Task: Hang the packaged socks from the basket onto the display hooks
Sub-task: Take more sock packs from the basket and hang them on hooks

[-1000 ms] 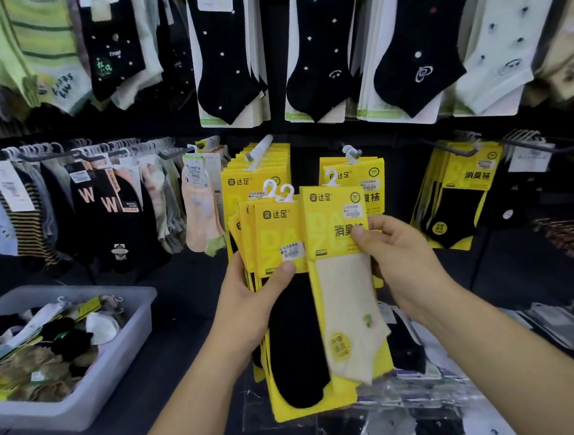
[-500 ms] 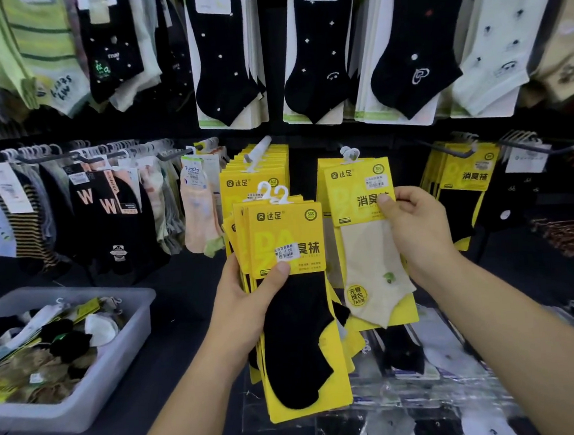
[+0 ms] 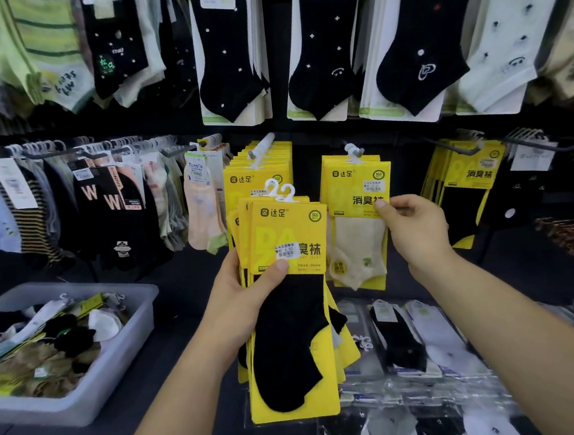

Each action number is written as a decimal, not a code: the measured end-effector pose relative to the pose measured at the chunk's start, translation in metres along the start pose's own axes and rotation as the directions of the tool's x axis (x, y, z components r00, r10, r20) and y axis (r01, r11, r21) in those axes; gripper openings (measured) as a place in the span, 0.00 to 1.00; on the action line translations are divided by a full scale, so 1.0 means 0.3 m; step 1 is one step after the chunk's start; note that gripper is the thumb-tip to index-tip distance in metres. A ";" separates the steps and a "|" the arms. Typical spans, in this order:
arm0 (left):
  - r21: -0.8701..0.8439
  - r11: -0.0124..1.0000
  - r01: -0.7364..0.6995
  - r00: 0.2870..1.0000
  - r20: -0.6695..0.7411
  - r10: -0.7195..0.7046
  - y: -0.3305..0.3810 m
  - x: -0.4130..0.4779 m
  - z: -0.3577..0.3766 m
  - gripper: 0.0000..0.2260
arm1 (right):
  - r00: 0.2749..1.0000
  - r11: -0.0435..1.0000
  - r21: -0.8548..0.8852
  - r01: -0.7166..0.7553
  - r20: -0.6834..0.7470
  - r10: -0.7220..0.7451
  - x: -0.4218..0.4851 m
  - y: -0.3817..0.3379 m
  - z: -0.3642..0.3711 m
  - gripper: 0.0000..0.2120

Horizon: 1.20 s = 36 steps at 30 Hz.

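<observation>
Sock wall everywhere, dark pegboard crammed with hanging pairs. Cream pack [image 3: 358,242] looks to be on the middle hook [image 3: 354,150] already, with its white hanger up on the prong. Right hand [image 3: 413,228] pinches the pack's right edge between thumb and fingers, so I'd call that one done bar letting go. Left hand [image 3: 240,300] grips a stack [image 3: 293,319] of yellow packs with a black sock in front and the thumb across the price sticker. It's held just left of the cream one, in front of a pretty full hook. So several to go there, and the basket [image 3: 53,412] at lower left has a heap of socks in it — nowhere near finished, I reckon.
</observation>
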<state>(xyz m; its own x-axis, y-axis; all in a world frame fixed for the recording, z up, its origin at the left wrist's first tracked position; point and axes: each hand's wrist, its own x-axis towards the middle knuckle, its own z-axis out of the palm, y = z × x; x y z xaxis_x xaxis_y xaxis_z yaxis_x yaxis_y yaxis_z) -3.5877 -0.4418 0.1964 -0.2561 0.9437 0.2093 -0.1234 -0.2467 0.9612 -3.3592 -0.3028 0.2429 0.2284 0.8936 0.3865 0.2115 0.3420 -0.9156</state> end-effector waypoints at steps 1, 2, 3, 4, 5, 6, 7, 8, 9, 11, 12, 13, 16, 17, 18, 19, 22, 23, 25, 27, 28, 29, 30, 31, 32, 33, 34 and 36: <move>0.002 1.000 0.001 1.000 -0.004 -0.001 -0.002 0.000 0.002 0.28 | 1.000 1.000 -0.027 0.000 -0.016 -0.001 -0.004 0.000 0.000 0.08; 0.001 1.000 0.003 1.000 -0.008 -0.003 -0.004 0.000 0.004 0.28 | 0.999 0.999 -0.052 -0.004 -0.035 0.002 -0.013 -0.001 0.000 0.10; 0.000 1.000 0.002 1.000 -0.011 -0.002 -0.008 0.000 0.008 0.28 | 0.999 0.997 -0.071 -0.006 -0.053 0.002 -0.028 -0.006 -0.001 0.11; 0.003 1.000 -0.002 1.000 -0.013 0.002 -0.011 0.000 0.012 0.27 | 0.998 0.997 -0.079 0.002 -0.056 -0.007 -0.048 -0.016 -0.002 0.12; 0.009 1.000 -0.007 1.000 -0.016 0.007 -0.014 -0.001 0.017 0.27 | 0.999 0.997 -0.069 0.023 -0.033 -0.026 -0.073 -0.029 -0.002 0.11; 0.012 1.000 -0.012 1.000 -0.022 0.012 -0.016 -0.001 0.023 0.26 | 0.999 0.998 -0.039 0.046 0.022 -0.046 -0.101 -0.045 0.000 0.10; 0.011 1.000 -0.016 1.000 -0.026 0.016 -0.018 -0.001 0.029 0.26 | 0.993 0.998 0.005 0.057 0.105 -0.058 -0.134 -0.065 0.006 0.12; 0.007 1.000 -0.018 0.999 -0.030 0.019 -0.020 -0.001 0.036 0.26 | 0.977 0.998 0.047 0.052 0.205 -0.060 -0.172 -0.087 0.013 0.15; 0.002 1.000 -0.019 0.999 -0.034 0.019 -0.022 0.000 0.042 0.26 | 0.951 0.997 0.067 0.037 0.305 -0.056 -0.208 -0.108 0.023 0.20; -0.011 1.000 -0.024 0.999 -0.039 0.024 -0.024 -0.001 0.052 0.26 | 0.901 0.998 0.051 0.021 0.432 -0.041 -0.260 -0.127 0.047 0.26; -0.017 0.999 -0.028 0.999 -0.040 0.027 -0.025 -0.001 0.056 0.27 | 0.894 0.999 0.038 0.023 0.447 -0.037 -0.273 -0.129 0.057 0.24; -0.020 0.999 -0.032 0.999 -0.040 0.031 -0.027 -0.001 0.059 0.28 | 0.895 0.999 0.025 0.026 0.444 -0.034 -0.280 -0.131 0.062 0.21; 0.006 0.999 -0.039 0.999 -0.038 0.039 -0.033 -0.001 0.058 0.34 | 0.889 0.998 0.054 -0.031 0.458 0.003 -0.276 -0.127 0.053 0.11; 0.017 0.999 -0.042 0.998 -0.037 0.043 -0.035 0.001 0.056 0.36 | 0.879 0.994 0.088 -0.066 0.477 0.016 -0.272 -0.121 0.048 0.09; 0.027 0.999 -0.047 0.998 -0.038 0.048 -0.035 0.002 0.055 0.37 | 0.870 0.987 0.123 -0.100 0.493 0.027 -0.269 -0.115 0.043 0.07; 0.031 0.998 -0.052 0.998 -0.042 0.053 -0.035 0.003 0.054 0.37 | 0.863 0.978 0.159 -0.135 0.503 0.038 -0.266 -0.109 0.038 0.07; 0.038 0.998 -0.046 0.997 -0.058 0.048 -0.033 0.004 0.050 0.34 | 0.873 0.947 0.256 -0.193 0.486 0.047 -0.250 -0.092 0.024 0.06; 0.049 0.998 -0.044 0.997 -0.057 0.047 -0.034 0.004 0.049 0.32 | 0.890 0.941 0.279 -0.194 0.454 0.049 -0.240 -0.088 0.019 0.06; 0.063 0.997 -0.042 0.997 -0.055 0.045 -0.035 0.003 0.045 0.27 | 0.938 0.932 0.316 -0.179 0.341 0.064 -0.212 -0.080 0.004 0.06; 0.061 0.997 -0.048 0.997 -0.057 0.051 -0.033 0.000 0.041 0.25 | 0.972 0.933 0.325 -0.154 0.219 0.084 -0.177 -0.069 -0.013 0.06; 0.061 0.997 -0.055 0.997 -0.057 0.058 -0.031 0.000 0.037 0.24 | 0.980 0.938 0.316 -0.143 0.175 0.090 -0.160 -0.063 -0.023 0.06; 0.059 0.996 -0.062 0.996 -0.057 0.065 -0.029 0.000 0.033 0.24 | 0.985 0.942 0.309 -0.135 0.144 0.094 -0.146 -0.058 -0.033 0.06; 0.058 0.996 -0.067 0.996 -0.056 0.070 -0.027 0.000 0.029 0.23 | 0.988 0.945 0.302 -0.126 0.123 0.093 -0.134 -0.055 -0.041 0.06; 0.058 0.996 -0.070 0.996 -0.055 0.073 -0.026 0.001 0.027 0.22 | 0.990 0.949 0.294 -0.114 0.108 0.086 -0.124 -0.053 -0.047 0.06; 0.057 0.996 -0.070 0.996 -0.055 0.073 -0.025 0.001 0.024 0.22 | 0.992 0.954 0.284 -0.101 0.099 0.075 -0.115 -0.053 -0.051 0.06; 0.055 0.996 -0.069 0.996 -0.056 0.072 -0.024 0.001 0.024 0.21 | 0.993 0.957 0.276 -0.088 0.095 0.064 -0.107 -0.056 -0.052 0.06; 0.055 0.996 -0.068 0.996 -0.055 0.071 -0.025 0.000 0.023 0.21 | 0.994 0.959 0.271 -0.078 0.094 0.054 -0.100 -0.060 -0.052 0.06; 0.059 0.996 -0.064 0.996 -0.053 0.067 -0.026 0.000 0.023 0.19 | 0.995 0.964 0.258 -0.056 0.095 0.033 -0.088 -0.068 -0.047 0.06</move>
<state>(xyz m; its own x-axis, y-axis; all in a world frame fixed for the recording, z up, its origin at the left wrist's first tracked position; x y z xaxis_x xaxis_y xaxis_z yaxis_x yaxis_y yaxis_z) -3.5801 -0.4383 0.1901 -0.3138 0.9121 0.2638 -0.0501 -0.2933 0.9547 -3.3561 -0.3375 0.2530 0.1437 0.9279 0.3441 -0.0541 0.3546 -0.9335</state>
